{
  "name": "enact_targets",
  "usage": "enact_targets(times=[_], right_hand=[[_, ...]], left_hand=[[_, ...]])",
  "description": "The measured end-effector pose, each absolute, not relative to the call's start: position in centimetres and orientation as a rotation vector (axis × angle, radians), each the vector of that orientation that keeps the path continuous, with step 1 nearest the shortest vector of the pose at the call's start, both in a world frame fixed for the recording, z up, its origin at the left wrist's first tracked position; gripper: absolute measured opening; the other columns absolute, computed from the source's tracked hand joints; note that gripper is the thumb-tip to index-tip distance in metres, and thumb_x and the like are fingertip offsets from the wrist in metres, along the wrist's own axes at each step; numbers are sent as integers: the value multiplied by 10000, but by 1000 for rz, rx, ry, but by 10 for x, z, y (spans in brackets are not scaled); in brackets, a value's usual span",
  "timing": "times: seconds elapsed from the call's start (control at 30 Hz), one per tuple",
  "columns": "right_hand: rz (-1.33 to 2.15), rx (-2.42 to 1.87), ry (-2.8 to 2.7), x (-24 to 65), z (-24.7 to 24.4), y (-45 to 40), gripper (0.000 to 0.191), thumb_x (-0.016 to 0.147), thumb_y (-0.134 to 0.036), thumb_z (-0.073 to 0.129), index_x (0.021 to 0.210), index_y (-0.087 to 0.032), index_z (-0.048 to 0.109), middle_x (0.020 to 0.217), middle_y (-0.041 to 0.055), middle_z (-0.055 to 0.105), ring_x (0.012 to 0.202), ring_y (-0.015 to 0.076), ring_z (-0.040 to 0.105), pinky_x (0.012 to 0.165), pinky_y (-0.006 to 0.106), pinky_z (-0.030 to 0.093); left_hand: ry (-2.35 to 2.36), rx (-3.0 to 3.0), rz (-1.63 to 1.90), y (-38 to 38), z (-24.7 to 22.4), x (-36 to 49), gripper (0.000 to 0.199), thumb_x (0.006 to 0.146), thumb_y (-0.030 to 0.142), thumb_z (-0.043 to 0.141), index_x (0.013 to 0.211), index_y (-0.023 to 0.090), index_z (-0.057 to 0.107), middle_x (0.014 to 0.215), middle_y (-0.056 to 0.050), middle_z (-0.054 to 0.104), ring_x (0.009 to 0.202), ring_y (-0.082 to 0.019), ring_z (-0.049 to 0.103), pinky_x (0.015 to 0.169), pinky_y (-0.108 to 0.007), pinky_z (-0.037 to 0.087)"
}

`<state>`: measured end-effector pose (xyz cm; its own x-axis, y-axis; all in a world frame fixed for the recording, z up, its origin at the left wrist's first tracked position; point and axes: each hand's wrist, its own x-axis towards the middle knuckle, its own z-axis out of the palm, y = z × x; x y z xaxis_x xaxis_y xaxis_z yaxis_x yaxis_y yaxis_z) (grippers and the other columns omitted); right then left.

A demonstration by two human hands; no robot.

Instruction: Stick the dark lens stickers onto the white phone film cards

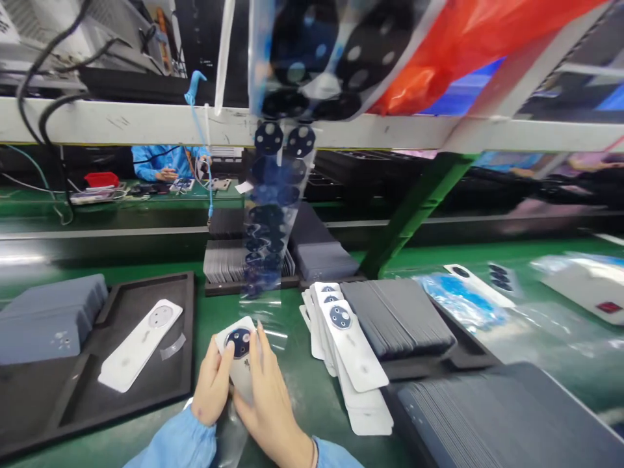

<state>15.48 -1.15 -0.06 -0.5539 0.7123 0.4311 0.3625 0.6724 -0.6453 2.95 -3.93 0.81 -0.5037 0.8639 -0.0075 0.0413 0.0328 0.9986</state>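
Note:
A white phone back cover (pixel 241 376) with a round dark camera plate (pixel 240 342) is held low over the green bench. My left hand (pixel 213 385) grips its left edge, the thumb lying beside the camera plate. On the other side my right hand (pixel 271 400) holds the right edge, fingers up near the plate's rim. The cover's lower end is partly hidden by my hands. To the right, white back covers (pixel 358 357) with similar plates lie in an overlapping pile. Left of my hands, another white cover (pixel 139 344) rests in a black tray (pixel 168 390) beside a clear film scrap (pixel 173 348).
Strips of dark round stickers (pixel 273 175) hang from the white rail (pixel 380 133) ahead. Grey sheets stand in stacks at left (pixel 43 325), right (pixel 400 315) and front right (pixel 511 416). A green post (pixel 419 208) slants upward. A person in blue sleeves (pixel 158 162) works across the bench.

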Motion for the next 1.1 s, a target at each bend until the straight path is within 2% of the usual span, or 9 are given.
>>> enact_targets(times=[0.2, 0.3, 0.43, 0.6, 0.67, 0.77, 0.87, 1.0, 1.1], right_hand=[[260, -1145, -2067, 221, -11, 52, 757, 948, -260, 478, 1573, -229, 52, 1637, 142, 86, 1473, 411, 165, 1099, 646, 342], [51, -1241, -2050, 263, -31, 89, 653, 973, -273, 404, 1565, -227, 134, 1625, 166, 139, 1465, 450, 144, 1058, 710, 329], [26, -1225, -2041, 276, -38, 101, 557, 1000, -296, 353, 1531, -164, 253, 1582, 205, 259, 1460, 408, 214, 1091, 659, 321], [258, -1070, -2051, 224, -12, 91, 517, 972, -371, 454, 1450, -176, 425, 1536, 179, 368, 1442, 353, 293, 1122, 575, 326], [470, -1030, -2040, 194, -6, 101, 545, 922, -383, 536, 1423, -183, 463, 1517, 174, 397, 1409, 340, 362, 1120, 534, 346], [849, -1181, -1771, 155, -10, 128, 781, 734, -335, 727, 1429, -130, 435, 1463, 218, 442, 1369, 376, 407, 1090, 512, 376], [948, -1274, -1635, 131, -22, 155, 889, 668, -307, 754, 1436, -61, 379, 1304, 264, 550, 1178, 397, 581, 962, 515, 473], [1027, -1281, -1532, 123, -30, 164, 894, 687, -312, 732, 1456, -88, 334, 1145, 187, 639, 894, 296, 685, 825, 425, 540], [1105, -1169, -1542, 129, -23, 153, 819, 745, -298, 682, 1462, -101, 339, 1007, 111, 692, 736, 214, 675, 771, 369, 550]], left_hand=[[2140, 1238, 1560, -36, 22, -18, 381, 971, 453, 353, 1199, 198, 521, 1273, -126, 647, 1239, -271, 566, 1076, -436, 399], [2735, 1287, 1204, -36, 21, -58, 519, 906, 453, 405, 1262, 92, 514, 1354, -226, 558, 1284, -373, 501, 1091, -507, 345], [3087, 994, 658, -43, 6, -93, 740, 833, 554, 461, 1312, -10, 457, 1453, -339, 397, 1339, -465, 394, 1079, -600, 274], [3012, 950, 387, -53, 4, -105, 745, 810, 604, 500, 1292, 37, 498, 1298, -286, 571, 1224, -450, 511, 982, -536, 379], [3021, 933, 382, -55, 9, -107, 727, 831, 594, 483, 1328, 63, 477, 1213, -253, 633, 1122, -427, 588, 907, -494, 426], [3097, 901, 410, -56, 14, -109, 765, 816, 607, 516, 1361, 73, 456, 1189, -249, 649, 1065, -428, 616, 867, -479, 438], [3122, 942, 504, -56, 14, -108, 749, 810, 585, 552, 1355, 76, 472, 1178, -239, 658, 1071, -412, 620, 891, -466, 436], [3115, 896, 841, -54, 18, -101, 812, 759, 555, 632, 1378, 61, 453, 1222, -238, 614, 1155, -404, 570, 981, -494, 411], [2898, 709, 1372, -52, 27, -95, 895, 652, 570, 738, 1370, 107, 468, 1253, -189, 555, 1207, -377, 511, 992, -493, 431]])
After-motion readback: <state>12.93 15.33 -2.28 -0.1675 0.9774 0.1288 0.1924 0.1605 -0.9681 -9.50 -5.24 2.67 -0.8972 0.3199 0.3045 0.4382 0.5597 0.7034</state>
